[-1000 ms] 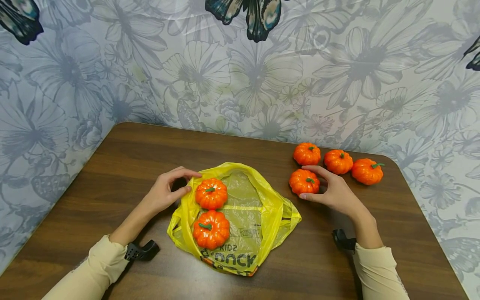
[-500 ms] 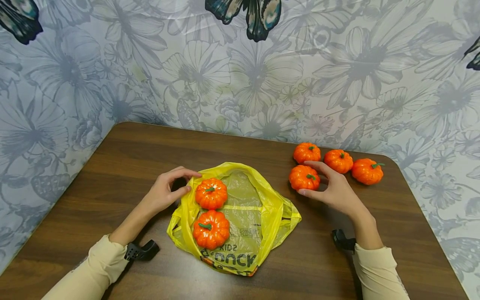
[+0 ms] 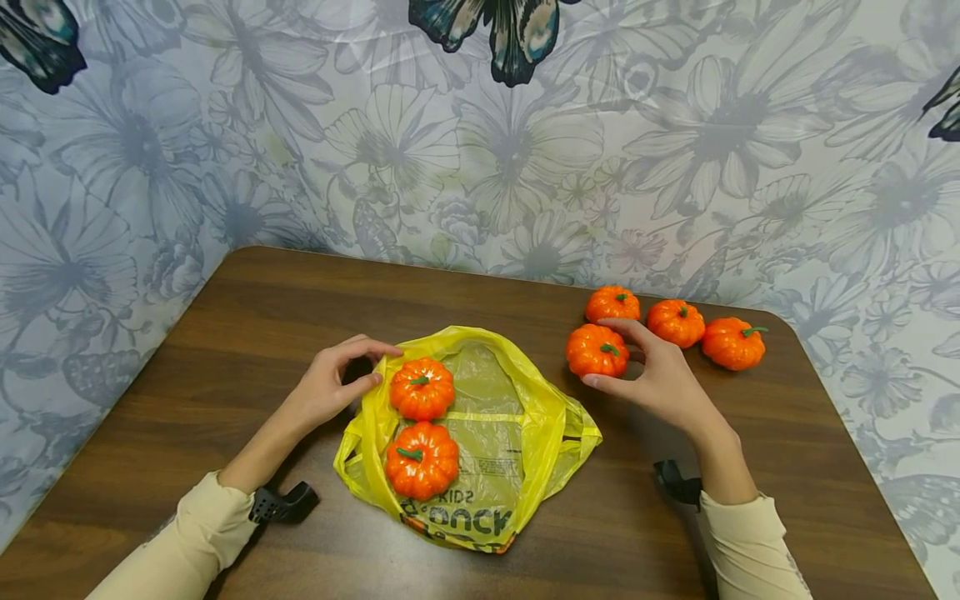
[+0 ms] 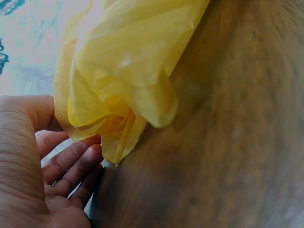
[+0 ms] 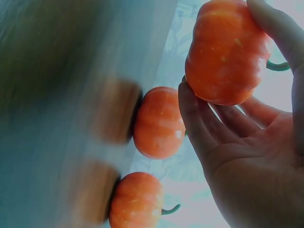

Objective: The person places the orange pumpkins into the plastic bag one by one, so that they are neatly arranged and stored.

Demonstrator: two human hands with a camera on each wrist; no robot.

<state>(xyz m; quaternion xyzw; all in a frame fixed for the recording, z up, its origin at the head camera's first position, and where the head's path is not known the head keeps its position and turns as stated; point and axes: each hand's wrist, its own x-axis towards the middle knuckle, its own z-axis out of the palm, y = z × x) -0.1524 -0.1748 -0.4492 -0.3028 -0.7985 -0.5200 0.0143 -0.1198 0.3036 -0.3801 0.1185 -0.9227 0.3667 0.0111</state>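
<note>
A small orange pumpkin (image 3: pixel 596 351) with a green stem is gripped between the thumb and fingers of my right hand (image 3: pixel 663 375). In the right wrist view this pumpkin (image 5: pixel 230 52) is lifted off the table. My left hand (image 3: pixel 333 375) pinches the left rim of a yellow plastic bag (image 3: pixel 551 425), which lies with its mouth spread wide. The left wrist view shows the bag's crumpled edge (image 4: pixel 118 71) between thumb and fingers. Inside the bag, along its left side, sit two more pumpkins, one farther back (image 3: pixel 422 389) and one nearer (image 3: pixel 422 460).
Three other pumpkins stand at the table's back right: one behind the held pumpkin (image 3: pixel 612 305), a middle one (image 3: pixel 676 323) and a right one (image 3: pixel 733 343). A flower-patterned wall (image 3: pixel 480 167) rises right behind the brown wooden table (image 3: pixel 247 333).
My right hand has picked the pumpkin up from the table and moved it slightly back and to the left. The left hand and the bag have stayed in place.
</note>
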